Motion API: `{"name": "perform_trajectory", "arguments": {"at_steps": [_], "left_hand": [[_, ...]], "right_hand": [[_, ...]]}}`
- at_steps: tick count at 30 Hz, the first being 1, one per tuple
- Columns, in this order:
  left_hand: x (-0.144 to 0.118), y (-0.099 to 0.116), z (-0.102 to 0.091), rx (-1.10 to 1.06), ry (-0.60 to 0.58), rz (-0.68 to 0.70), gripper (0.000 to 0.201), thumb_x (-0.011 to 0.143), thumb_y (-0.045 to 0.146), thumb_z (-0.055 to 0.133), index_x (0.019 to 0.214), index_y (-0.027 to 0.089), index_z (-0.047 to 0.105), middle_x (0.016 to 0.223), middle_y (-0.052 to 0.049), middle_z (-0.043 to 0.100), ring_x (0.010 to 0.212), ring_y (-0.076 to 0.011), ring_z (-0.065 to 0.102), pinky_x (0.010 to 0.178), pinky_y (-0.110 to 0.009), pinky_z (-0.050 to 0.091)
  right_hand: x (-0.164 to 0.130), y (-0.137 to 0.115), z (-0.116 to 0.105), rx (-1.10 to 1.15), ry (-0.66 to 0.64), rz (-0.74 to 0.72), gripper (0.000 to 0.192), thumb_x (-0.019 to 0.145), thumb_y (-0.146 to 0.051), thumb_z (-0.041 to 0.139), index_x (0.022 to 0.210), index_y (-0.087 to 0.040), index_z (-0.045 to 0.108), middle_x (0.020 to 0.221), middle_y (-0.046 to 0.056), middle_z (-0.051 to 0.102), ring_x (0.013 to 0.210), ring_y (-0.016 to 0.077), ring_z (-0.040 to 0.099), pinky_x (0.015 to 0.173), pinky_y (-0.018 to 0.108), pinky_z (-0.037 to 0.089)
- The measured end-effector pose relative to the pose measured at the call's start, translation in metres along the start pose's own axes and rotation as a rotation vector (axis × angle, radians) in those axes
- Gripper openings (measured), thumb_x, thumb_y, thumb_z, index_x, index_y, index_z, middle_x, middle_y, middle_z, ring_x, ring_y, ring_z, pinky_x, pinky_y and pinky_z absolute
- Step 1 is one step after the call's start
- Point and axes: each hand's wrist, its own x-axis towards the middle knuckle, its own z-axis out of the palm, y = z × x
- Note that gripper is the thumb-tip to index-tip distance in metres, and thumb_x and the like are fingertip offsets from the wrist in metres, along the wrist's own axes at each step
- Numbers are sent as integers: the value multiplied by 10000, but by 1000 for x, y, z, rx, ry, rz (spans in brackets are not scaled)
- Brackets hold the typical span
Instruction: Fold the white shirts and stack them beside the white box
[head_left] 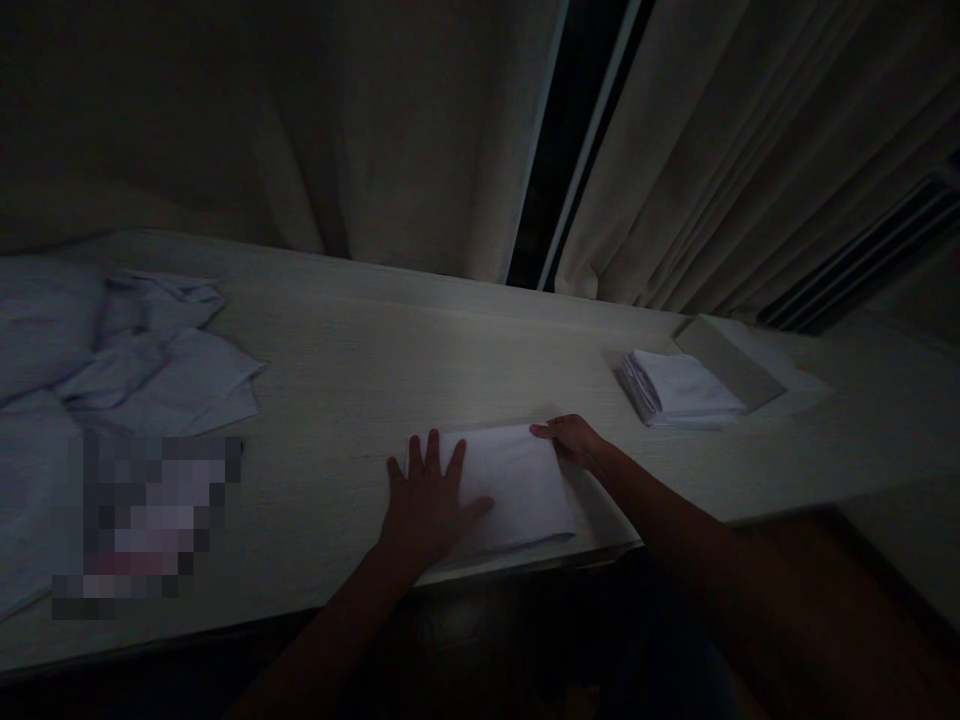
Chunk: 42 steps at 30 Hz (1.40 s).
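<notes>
So we've got one white cloth point(517, 485) folded into a neat rectangle near the front edge of the long pale counter point(360, 370). A finished stack of folded cloths point(679, 388) sits well off to the right beside a flat tray point(731, 362), while a rumpled heap of unfolded cloths point(142, 360) waits on the left, so we'd guess there's plenty left. Our left hand point(427, 500) lies flat, fingers spread, pressing the cloth's left part. Our right hand point(574, 438) pinches its far right corner, fingers curled. Pretty dim in here, curtains point(420, 140) behind.
</notes>
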Motion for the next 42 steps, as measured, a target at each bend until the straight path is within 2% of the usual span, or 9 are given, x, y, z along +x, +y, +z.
{"name": "perform_trajectory", "arguments": {"at_steps": [9,15,21,27,30,32,35,38,42], "left_hand": [[2,2,-6,-15,-20,-21,938,783,808,352,1521,233,296,1622,-166,141,1470,-458,42,1115,-673,90],[1,3,-5,-11,-10,-21,946,783,808,344,1524,222,291,1619,-169,151,1472,-455,38,1117,-672,89],[1,2,0,1,20,-18,953,784,815,326,1525,217,289,1618,-181,142,1470,-458,49,1112,-677,100],[0,4,0,3,46,-12,951,786,804,355,1521,203,301,1618,-192,127,1471,-460,41,1116,-678,86],[0,4,-3,-6,36,-21,950,782,803,368,1519,206,308,1618,-185,135,1469,-465,44,1114,-682,86],[-1,5,-5,-7,30,-25,943,786,802,358,1517,207,313,1615,-182,153,1469,-461,53,1117,-677,86],[-1,6,-7,-8,43,-22,930,797,796,335,1512,201,325,1612,-184,166,1470,-455,65,1123,-668,71],[-2,6,-8,-18,65,-20,931,803,801,310,1511,197,324,1613,-189,159,1471,-451,77,1128,-660,54],[-3,5,-7,-32,56,-18,940,802,807,297,1518,197,305,1608,-194,174,1471,-443,93,1132,-646,73]], "right_hand": [[-70,27,-1,-84,-65,121,427,788,-579,676,708,-165,608,644,49,623,552,152,559,529,282,441],[-75,49,11,-167,180,36,390,729,-423,732,563,-204,455,497,-56,426,451,88,371,447,252,269],[-96,50,14,-178,166,41,367,770,-528,688,837,-176,604,779,61,669,645,168,606,512,260,416],[-118,81,24,-16,200,11,513,724,-405,753,1122,-207,496,984,97,695,776,235,696,560,321,543],[-124,81,29,-182,276,4,444,770,-364,711,1123,-202,498,925,88,702,736,243,697,607,355,554],[-131,72,34,-434,360,-82,441,812,-389,678,1166,-180,519,997,129,699,890,287,692,752,403,550],[-139,51,51,-802,515,-360,500,929,-436,524,1312,-115,496,1312,215,576,1279,350,495,1037,488,406],[-128,34,75,-995,492,-609,601,987,-476,384,1451,-94,389,1541,182,346,1470,332,187,1175,529,188],[-95,30,91,-1034,397,-616,755,958,-594,370,1530,-115,258,1604,139,198,1495,307,61,1198,523,119]]}}
